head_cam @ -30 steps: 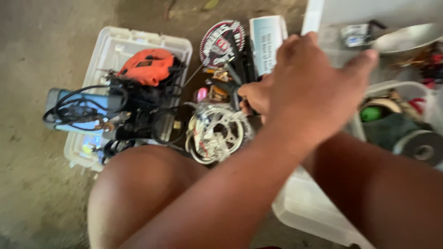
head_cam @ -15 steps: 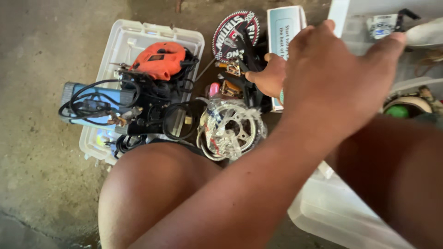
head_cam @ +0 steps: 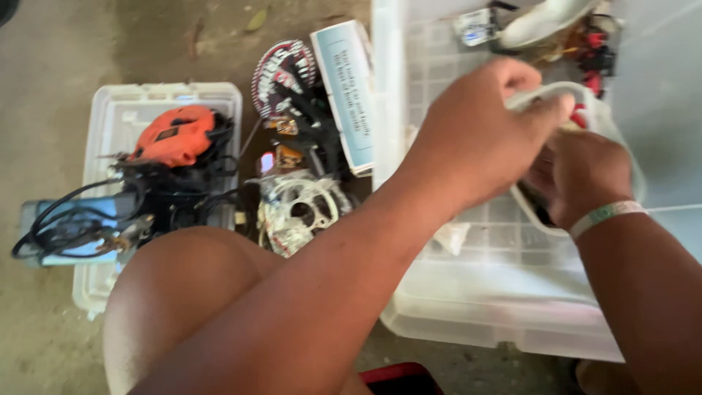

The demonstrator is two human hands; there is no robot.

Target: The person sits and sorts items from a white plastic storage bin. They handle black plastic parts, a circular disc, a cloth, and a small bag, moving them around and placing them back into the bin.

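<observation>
Both my hands are inside a large clear plastic bin (head_cam: 475,307). My left hand (head_cam: 475,139) grips the near rim of a small white tub (head_cam: 613,124) that sits in the bin. My right hand (head_cam: 585,175), with a pale wristband, grips the same tub from the right side. What the tub holds is hidden by my hands. At the far end of the bin lie a white curved object (head_cam: 545,18) and some red parts (head_cam: 596,51).
Left of the bin, on the concrete floor, a clear lid (head_cam: 121,110) carries an orange jigsaw (head_cam: 172,135) and a blue device with black cables (head_cam: 66,227). Between them lie a wrapped chainring (head_cam: 296,212), a round sticker (head_cam: 281,66) and a pale blue box (head_cam: 347,88). My knee (head_cam: 190,292) is below.
My hands left the pile of black parts beside the chainring and moved right into the clear bin, where both now grip the white tub. The view swung right.
</observation>
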